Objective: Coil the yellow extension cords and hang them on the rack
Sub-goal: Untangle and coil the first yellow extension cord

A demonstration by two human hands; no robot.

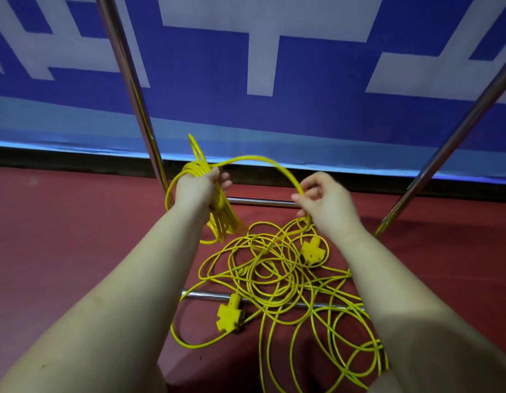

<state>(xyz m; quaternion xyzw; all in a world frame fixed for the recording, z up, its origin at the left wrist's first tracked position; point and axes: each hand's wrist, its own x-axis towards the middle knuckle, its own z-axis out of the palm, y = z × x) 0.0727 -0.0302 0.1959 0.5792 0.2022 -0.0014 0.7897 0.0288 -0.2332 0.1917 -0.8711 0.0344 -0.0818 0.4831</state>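
left hand (196,188) grips coiled bundle (217,211) of yellow cord | right hand (327,199) pinches cord arc (263,160) between hands | loose cords (274,279), 2 sockets on red floor (62,236) by rack (132,80)

The coil (217,205) hangs in the left hand (196,188), left of the right hand (325,202). The loose cord (274,279) sprawls on the floor (62,236) below both, across the rack's near bar (200,295), with the banner (303,80) behind.
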